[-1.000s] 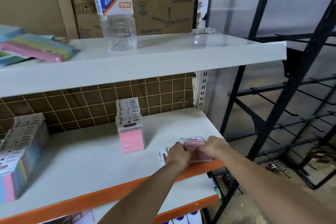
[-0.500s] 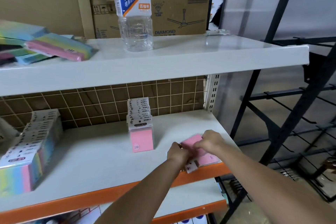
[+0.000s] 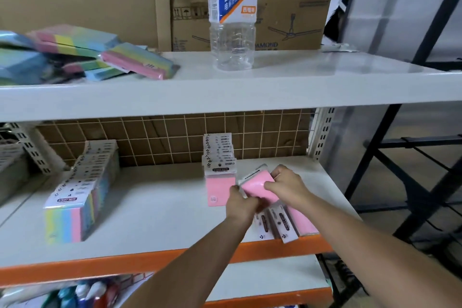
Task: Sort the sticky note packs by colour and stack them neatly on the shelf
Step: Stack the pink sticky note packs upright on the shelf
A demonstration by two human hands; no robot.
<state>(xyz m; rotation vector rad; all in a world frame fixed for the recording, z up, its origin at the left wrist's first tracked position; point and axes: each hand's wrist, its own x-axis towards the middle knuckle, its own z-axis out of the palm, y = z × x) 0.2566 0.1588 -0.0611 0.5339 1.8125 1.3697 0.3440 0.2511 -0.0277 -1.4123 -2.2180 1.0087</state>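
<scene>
Both hands, left hand [image 3: 241,204] and right hand [image 3: 287,186], have lifted one pink pack [image 3: 257,186] off the near-right pile [image 3: 290,224], fingers curled round it (tilted), heading for the pink row [image 3: 220,170] just left.

The left hand [image 3: 241,204] hides the held pink pack's [image 3: 258,186] near corner; its fingers are blurred.

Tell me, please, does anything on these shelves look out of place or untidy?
Yes. On the top shelf, rainbow packs lie in a loose, crooked heap beside a drink bottle. Below, pink packs lie flat at the shelf's orange edge instead of standing in the pink row.
</scene>
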